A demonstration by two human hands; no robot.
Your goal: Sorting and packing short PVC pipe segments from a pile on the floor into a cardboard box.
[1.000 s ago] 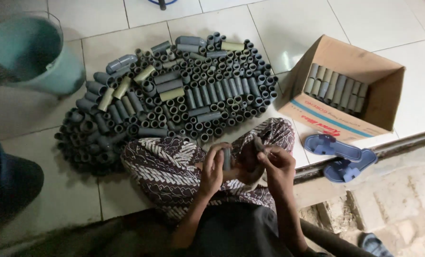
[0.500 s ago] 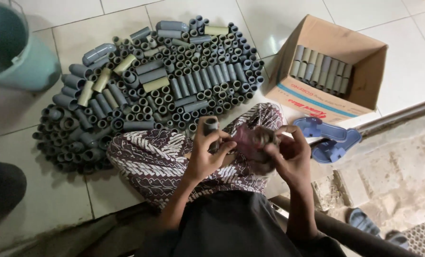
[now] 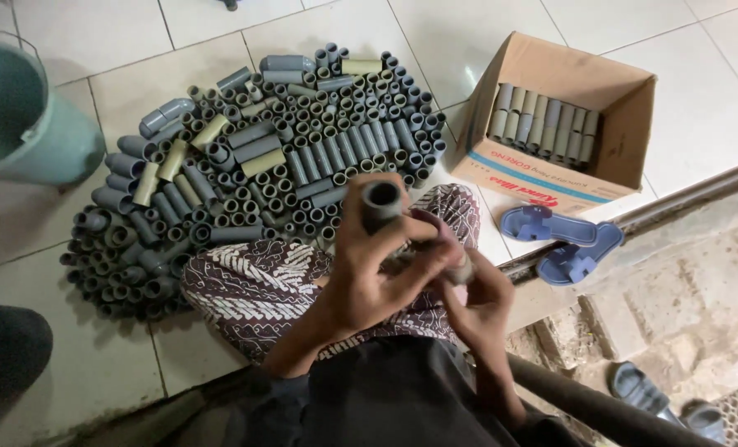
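Note:
My left hand point(image 3: 377, 265) grips a short grey pipe piece point(image 3: 381, 201), held upright with its open end toward the camera. Just right of it and lower, my right hand point(image 3: 476, 290) is closed around something small and pinkish, partly hidden behind the left hand; what it is cannot be told. Both hands hover over a brown patterned cloth point(image 3: 253, 285) on my lap. Beyond the cloth, a big pile of grey and olive pipe pieces point(image 3: 253, 157) covers the tiled floor, some standing on end, some lying flat.
An open cardboard box point(image 3: 625, 124) at the upper right holds a row of pipe pieces point(image 3: 543, 124). A teal bucket point(image 3: 30, 124) stands at the far left. Blue sandals point(image 3: 559, 236) lie by a floor ledge. A dark shape point(image 3: 5, 356) sits at the lower left.
My left hand has lifted the pipe piece up toward the camera. The view has shifted, so the pile and the box appear higher and further right.

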